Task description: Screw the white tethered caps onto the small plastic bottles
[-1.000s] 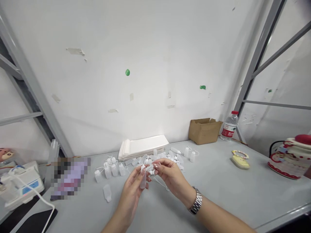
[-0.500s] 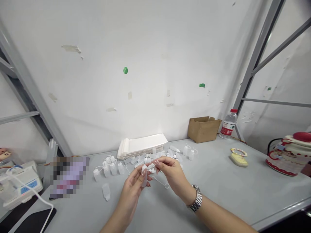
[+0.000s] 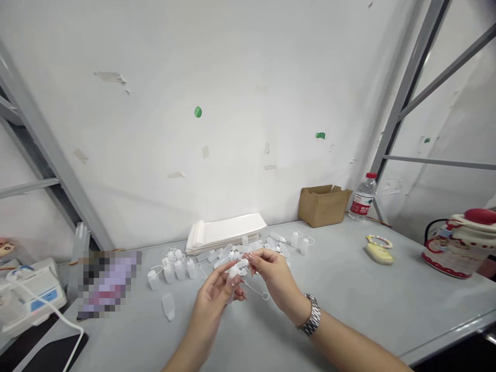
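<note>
A small translucent squeeze bottle (image 3: 231, 292) stands nearly upright in my left hand (image 3: 212, 295), whose thumb and fingers are closed round its body. A white top piece (image 3: 234, 270) shows at the bottle's mouth. My right hand (image 3: 274, 274) pinches a small white cap (image 3: 243, 263) right beside that mouth; the fingers partly hide where the pieces meet. Below my right hand a thin white strap ends in a ring (image 3: 265, 296); whether it joins the cap is unclear. Behind both hands lies a pile of loose bottles and white parts (image 3: 225, 251).
Several capped bottles (image 3: 179, 269) stand at left, near a lying uncapped bottle (image 3: 168, 306). Two more capped bottles (image 3: 304, 247) stand at right. Farther back are a white stack (image 3: 232, 227), a cardboard box (image 3: 324, 209) and a water bottle (image 3: 362, 199). A yellow object (image 3: 380, 253) lies at right.
The white top piece now shows more plainly at the bottle's mouth, and the right fingers have moved slightly toward it. The view has shifted a little.
</note>
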{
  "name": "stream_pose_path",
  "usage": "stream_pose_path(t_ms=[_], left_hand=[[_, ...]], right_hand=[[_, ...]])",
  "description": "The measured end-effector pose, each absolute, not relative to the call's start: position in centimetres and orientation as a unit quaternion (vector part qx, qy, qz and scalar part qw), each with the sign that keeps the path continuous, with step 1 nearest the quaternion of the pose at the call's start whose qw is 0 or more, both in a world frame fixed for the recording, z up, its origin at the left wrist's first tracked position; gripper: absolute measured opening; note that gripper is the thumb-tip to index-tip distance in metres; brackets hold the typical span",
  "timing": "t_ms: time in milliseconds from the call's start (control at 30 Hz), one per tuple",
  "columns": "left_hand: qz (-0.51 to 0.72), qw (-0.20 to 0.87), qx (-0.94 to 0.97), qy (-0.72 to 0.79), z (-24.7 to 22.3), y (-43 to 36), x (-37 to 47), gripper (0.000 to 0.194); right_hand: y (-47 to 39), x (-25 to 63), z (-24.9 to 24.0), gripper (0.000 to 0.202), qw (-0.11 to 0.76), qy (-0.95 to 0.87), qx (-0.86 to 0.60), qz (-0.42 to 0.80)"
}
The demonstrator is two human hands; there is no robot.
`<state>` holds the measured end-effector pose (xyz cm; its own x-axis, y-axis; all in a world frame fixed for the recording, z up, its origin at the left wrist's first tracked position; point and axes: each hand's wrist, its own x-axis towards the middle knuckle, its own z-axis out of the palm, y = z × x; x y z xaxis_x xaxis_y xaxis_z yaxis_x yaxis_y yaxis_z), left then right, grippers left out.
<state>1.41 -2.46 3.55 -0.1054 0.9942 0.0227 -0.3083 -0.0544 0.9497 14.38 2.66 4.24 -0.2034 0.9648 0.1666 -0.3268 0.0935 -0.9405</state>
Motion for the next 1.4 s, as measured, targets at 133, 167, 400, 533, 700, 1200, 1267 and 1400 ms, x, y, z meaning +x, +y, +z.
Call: stream_pose_path(t_ms=[133,167,400,533,700,1200,1267,1400], left_hand=[[0.61,0.475,0.44,0.457,2.8,-2.1,1.2,0.046],[0.612,0.446,0.45,0.472,2.7,-2.1,1.1,0.047],[0.628,0.203,0.551,0.511,2.4,-3.0,0.7,0.03],[0.616,0.2,0.594,0.477,2.1,-2.8,0.2,0.028],[0.592,0.202,0.628,0.463,1.4,-2.4,-0.2,0.032],[0.589,0.197,0.633,0.462,1.3,-2.4,0.0,0.032],[0.573,0.189,0.644,0.47,1.3,-2.4,0.1,0.033],[0.566,0.206,0.647,0.467,1.2,-2.4,0.3,0.033]], right_hand=[[2.9,14.4,4.0,0.022,0.524,-0.529,-0.303,0.595],[2.9,14.4,4.0,0.023,0.517,-0.54,-0.302,0.592],[2.4,14.4,4.4,0.023,0.499,-0.62,-0.322,0.514],[2.2,14.5,4.4,0.023,0.504,-0.646,-0.312,0.481],[2.2,14.4,4.0,0.026,0.515,-0.639,-0.3,0.486],[2.6,14.0,3.4,0.023,0.564,-0.498,-0.326,0.573],[2.8,13.9,3.2,0.023,0.564,-0.47,-0.314,0.601],[3.0,13.8,2.9,0.023,0.562,-0.438,-0.289,0.639]])
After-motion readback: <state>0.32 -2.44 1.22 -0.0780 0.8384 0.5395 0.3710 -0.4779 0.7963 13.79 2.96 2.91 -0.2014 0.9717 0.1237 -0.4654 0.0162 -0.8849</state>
